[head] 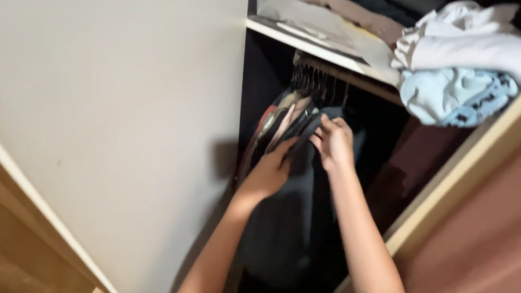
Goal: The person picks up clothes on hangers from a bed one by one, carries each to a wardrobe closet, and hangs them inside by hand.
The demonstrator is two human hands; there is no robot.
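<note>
Both my arms reach into an open wardrobe. My left hand (pixel 268 172) rests against the shoulder of a dark hanging garment (pixel 281 227), fingers stretched toward it. My right hand (pixel 334 140) pinches the top of the same dark garment near its hanger, fingers closed on the fabric. Several other clothes (pixel 283 115) hang tightly packed to the left on black hangers (pixel 313 81) from a rail (pixel 362 82).
A white shelf (pixel 301 44) above the rail carries folded clothes (pixel 330 12) and a crumpled white and light-blue pile (pixel 462 63). A pale wall (pixel 111 116) stands at left, a wooden wardrobe frame (pixel 466 171) and reddish door at right.
</note>
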